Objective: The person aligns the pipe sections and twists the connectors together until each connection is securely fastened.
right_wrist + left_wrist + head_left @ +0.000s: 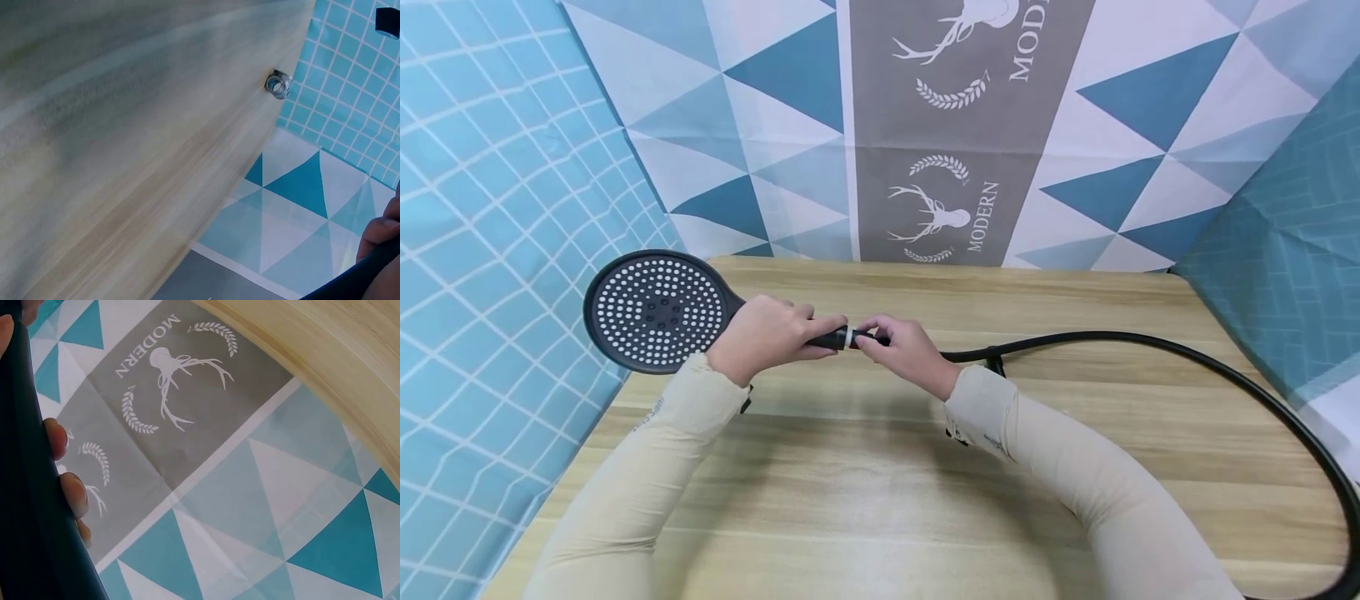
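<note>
A black shower head is held by its handle in my left hand, with its round, white-dotted face turned up toward the head camera. In the left wrist view, fingertips curl round the dark handle. My right hand pinches the end of a black shower hose between thumb and fingers. Hose end and handle meet in line, a narrow white ring showing at the joint. At the right wrist view's edge, fingers lie over the dark hose.
The hose arcs right across the wooden table and curves back to the near right corner. Beneath it lies a small black part. In the right wrist view, a shiny metal fitting stands near the table's edge. Patterned cloth hangs behind.
</note>
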`<state>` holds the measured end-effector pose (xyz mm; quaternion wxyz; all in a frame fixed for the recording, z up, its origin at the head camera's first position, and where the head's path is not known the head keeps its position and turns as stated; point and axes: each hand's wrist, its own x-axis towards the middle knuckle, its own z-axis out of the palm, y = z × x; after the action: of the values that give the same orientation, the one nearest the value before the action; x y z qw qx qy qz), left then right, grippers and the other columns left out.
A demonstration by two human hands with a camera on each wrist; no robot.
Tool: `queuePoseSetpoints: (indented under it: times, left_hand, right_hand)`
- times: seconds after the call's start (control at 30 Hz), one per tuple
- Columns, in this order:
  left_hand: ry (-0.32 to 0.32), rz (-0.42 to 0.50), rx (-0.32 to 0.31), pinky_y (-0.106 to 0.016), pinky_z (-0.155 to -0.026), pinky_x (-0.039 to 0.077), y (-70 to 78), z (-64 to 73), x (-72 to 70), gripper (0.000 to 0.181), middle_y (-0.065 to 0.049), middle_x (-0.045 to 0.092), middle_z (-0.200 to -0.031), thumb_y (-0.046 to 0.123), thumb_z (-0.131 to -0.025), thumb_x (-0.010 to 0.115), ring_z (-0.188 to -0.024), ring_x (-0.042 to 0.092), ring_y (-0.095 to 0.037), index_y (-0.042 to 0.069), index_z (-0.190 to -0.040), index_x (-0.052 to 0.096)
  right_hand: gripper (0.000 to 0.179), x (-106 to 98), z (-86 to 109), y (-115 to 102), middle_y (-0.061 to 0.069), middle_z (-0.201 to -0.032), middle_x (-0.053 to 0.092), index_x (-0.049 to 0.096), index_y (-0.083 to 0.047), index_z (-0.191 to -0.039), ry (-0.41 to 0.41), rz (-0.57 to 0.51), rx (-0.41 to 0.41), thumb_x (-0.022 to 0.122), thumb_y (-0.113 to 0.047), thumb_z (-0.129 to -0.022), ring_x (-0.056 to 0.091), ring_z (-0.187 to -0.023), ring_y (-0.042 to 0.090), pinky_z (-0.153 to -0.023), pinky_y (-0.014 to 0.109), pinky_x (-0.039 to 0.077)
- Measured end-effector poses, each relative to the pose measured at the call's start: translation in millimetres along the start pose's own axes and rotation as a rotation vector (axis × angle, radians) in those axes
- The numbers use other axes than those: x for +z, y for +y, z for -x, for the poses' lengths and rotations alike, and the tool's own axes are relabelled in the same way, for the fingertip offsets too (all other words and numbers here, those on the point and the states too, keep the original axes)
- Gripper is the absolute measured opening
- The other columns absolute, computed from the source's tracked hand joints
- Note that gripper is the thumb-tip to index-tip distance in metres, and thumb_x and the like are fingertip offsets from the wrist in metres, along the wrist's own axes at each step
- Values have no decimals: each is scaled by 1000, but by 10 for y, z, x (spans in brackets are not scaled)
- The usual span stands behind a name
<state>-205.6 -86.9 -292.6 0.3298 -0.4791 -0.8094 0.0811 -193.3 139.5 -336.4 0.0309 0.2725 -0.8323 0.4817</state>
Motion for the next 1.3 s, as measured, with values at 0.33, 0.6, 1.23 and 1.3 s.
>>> queuePoseSetpoints:
  times: [0.33,0.6,1.23,1.3]
  left_hand:
    - [26,3,10,-33,-38,40,-25,29,39,35,-2,50,-57,44,-79,78,-40,45,-15,21,-102,64]
    - [38,24,-4,-34,-38,41,-15,30,42,35,-2,51,-56,45,-79,77,-40,46,-16,19,-99,65]
    - [-4,-13,-87,-32,-41,45,23,68,43,46,-2,57,-58,44,-77,80,-42,49,-14,6,-76,53]
    - [-13,-40,-101,-32,-40,45,29,59,26,47,-2,55,-56,46,-77,79,-41,47,-13,6,-73,53]
  right_hand:
    - [24,14,-33,24,3,-70,61,65,3,-106,-38,32,-51,68,-15,-91,45,-54,8,-52,22,40]
    - [20,9,-32,-3,2,-64,55,66,6,-103,-22,39,-106,67,-11,-92,40,-51,7,-50,21,36]
    - [23,18,-73,-47,3,-67,56,66,5,-104,-61,152,-80,64,-15,-94,43,-53,6,-52,21,39]
    - [22,19,-79,-45,2,-66,56,66,5,-103,-57,152,-88,64,-15,-94,43,-53,6,-51,21,39]
